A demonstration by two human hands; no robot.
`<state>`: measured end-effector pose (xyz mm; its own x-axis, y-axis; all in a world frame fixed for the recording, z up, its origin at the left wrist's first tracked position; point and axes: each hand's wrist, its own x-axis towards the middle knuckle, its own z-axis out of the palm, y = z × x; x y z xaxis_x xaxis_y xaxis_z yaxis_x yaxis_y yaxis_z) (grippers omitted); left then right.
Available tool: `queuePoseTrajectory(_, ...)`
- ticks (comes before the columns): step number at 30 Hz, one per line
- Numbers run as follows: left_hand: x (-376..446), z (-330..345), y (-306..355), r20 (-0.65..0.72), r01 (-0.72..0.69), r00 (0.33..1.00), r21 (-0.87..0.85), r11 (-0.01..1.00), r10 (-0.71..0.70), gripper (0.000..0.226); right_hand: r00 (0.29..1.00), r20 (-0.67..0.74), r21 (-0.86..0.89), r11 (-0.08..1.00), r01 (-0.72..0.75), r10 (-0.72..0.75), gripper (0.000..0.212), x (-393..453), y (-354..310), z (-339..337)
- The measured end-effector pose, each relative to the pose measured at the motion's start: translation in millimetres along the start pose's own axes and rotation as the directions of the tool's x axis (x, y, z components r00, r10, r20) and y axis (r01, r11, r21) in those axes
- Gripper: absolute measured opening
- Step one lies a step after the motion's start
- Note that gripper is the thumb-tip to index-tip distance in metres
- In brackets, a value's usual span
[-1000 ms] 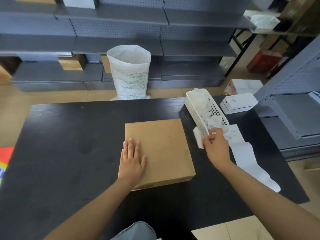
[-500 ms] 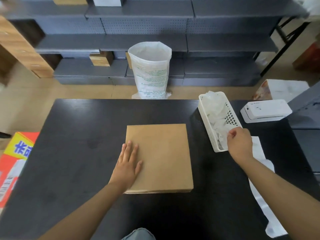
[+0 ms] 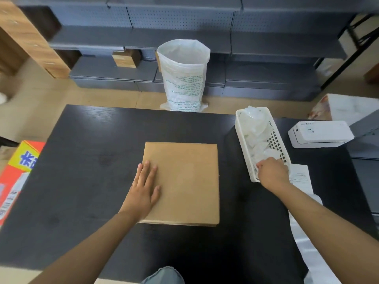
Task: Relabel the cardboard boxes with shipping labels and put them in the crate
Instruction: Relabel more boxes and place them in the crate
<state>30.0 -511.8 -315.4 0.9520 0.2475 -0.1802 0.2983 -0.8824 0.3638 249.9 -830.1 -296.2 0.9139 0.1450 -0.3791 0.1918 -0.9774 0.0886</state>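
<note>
A flat brown cardboard box (image 3: 184, 181) lies in the middle of the black table (image 3: 92, 160), its top bare. My left hand (image 3: 143, 187) rests flat on the box's left part, fingers straight, holding nothing. My right hand (image 3: 272, 173) reaches into the near end of a white plastic basket (image 3: 244, 128) filled with crumpled white backing paper. Its fingers curl down among the scraps and are hidden, so I cannot see whether they hold anything. A strip of printed labels (image 3: 301, 177) lies just right of the basket and trails off the table's near right edge.
A white label printer (image 3: 320, 134) sits at the table's far right. A white woven sack (image 3: 184, 78) stands open on the floor behind the table. Grey shelving (image 3: 266, 44) lines the back. An orange and yellow carton (image 3: 18, 171) stands left of the table.
My right hand held a white scrap of paper above the table beside the basket; it has moved into the basket's near end. The left hand stays on the box. The view has shifted.
</note>
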Motion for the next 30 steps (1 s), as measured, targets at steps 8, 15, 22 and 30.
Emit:
queuePoseTrajectory(8,0.8,-0.9,-1.0,0.027,0.031,0.999,0.103,0.994,-0.034,0.066,0.99,-0.06,0.017,0.992,-0.126,0.126,0.027,-20.9,-8.3,-2.8)
queuePoseTrajectory(15,6.4,-8.4,7.8,0.052,0.044,0.997,0.226,0.973,-0.057,0.065,0.973,-0.132,0.059,0.981,-0.184,0.191,0.022,-42.7,-14.4,-17.1)
queuePoseTrajectory(22,12.4,-33.3,15.9,0.08,-0.021,0.997,0.346,0.938,-0.007,0.048,0.977,-0.199,0.066,0.996,-0.065,0.077,0.02,-78.1,-40.7,-13.3)
queuePoseTrajectory(30,25.7,-49.8,49.8,0.138,-0.179,0.981,0.364,0.914,0.137,0.034,0.947,-0.313,0.079,0.991,0.105,-0.075,0.023,-104.4,-61.5,-18.1)
